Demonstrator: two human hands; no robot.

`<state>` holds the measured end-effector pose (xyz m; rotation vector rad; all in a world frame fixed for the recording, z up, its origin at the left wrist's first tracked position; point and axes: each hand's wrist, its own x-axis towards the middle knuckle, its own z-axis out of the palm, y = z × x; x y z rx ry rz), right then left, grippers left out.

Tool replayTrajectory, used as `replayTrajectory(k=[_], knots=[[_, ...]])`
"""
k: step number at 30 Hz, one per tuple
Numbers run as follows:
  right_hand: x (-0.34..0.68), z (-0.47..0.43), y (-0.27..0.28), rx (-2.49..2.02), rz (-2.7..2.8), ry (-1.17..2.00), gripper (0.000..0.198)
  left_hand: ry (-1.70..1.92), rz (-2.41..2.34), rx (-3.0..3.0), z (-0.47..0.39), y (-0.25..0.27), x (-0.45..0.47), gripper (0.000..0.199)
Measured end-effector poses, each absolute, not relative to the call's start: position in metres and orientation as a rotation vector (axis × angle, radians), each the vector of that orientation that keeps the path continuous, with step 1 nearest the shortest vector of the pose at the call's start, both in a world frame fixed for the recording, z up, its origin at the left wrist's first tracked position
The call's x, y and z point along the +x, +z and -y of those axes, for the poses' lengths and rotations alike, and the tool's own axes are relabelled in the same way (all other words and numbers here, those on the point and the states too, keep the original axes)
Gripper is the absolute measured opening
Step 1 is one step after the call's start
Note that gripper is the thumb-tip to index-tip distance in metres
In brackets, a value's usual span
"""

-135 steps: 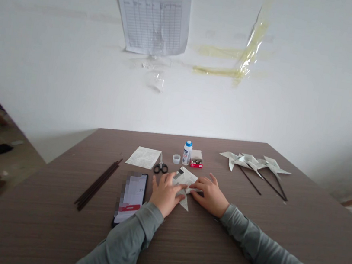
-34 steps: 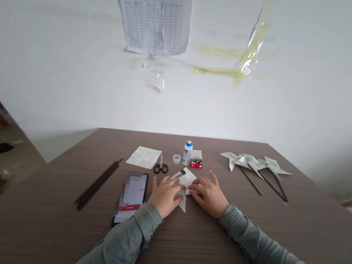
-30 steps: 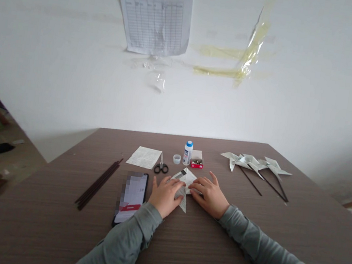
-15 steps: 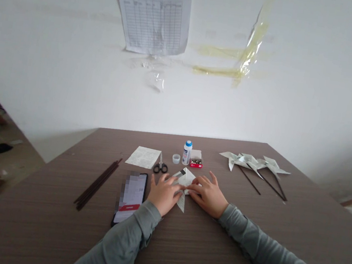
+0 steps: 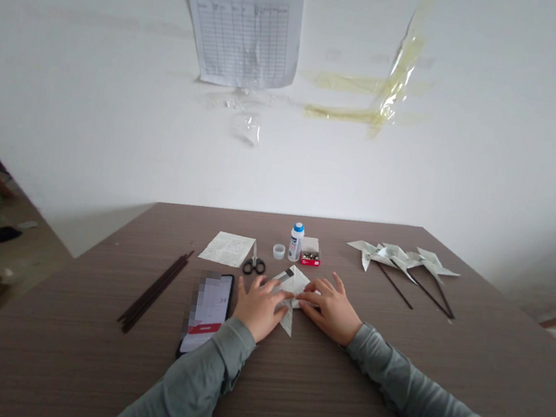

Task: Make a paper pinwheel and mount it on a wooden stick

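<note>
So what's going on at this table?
A person's left hand and right hand are both on a folded piece of paper, partly hiding it. Paper pinwheels lie off to the right on the table. To the left are a phone and loose dark sticks.

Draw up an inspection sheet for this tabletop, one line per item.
Surface: brown wood-grain table, against the wall.
Work items: folded printed paper between the hands; scissors and a flat sheet beyond the left hand.
Clutter: phone, partly behind the left sleeve; dark sticks left of it; small cup, blue-capped bottle upright, open red box of small pieces; paper pinwheels on sticks at right.
Hands: left hand spread, fingers on the folded paper; right hand with fingers at its right side, grip unclear.
Cables: nothing seen.
Surroundings: wall with printed table and yellowed tape.
</note>
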<state>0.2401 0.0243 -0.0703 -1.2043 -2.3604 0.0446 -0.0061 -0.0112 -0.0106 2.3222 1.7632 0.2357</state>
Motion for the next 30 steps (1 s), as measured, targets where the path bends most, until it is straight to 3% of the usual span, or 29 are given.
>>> replayTrajectory(k=[8, 13, 24, 30], knots=[[0.240, -0.023, -0.070, -1.223, 2.375, 0.066, 0.027, 0.263, -1.767, 2.324, 0.011, -0.010, -0.006, 0.044], [0.240, -0.024, -0.071, -1.221, 2.383, 0.055, 0.027, 0.269, -1.800, 2.290, 0.011, -0.006, -0.003, 0.057], [0.238, -0.022, -0.065, -1.246, 2.372, 0.082, 0.026, 0.253, -1.795, 2.331, 0.007, -0.014, -0.006, 0.049], [0.238, -0.020, -0.066, -1.268, 2.352, 0.091, 0.030, 0.396, -1.839, 2.310, 0.006, -0.019, -0.006, 0.061]])
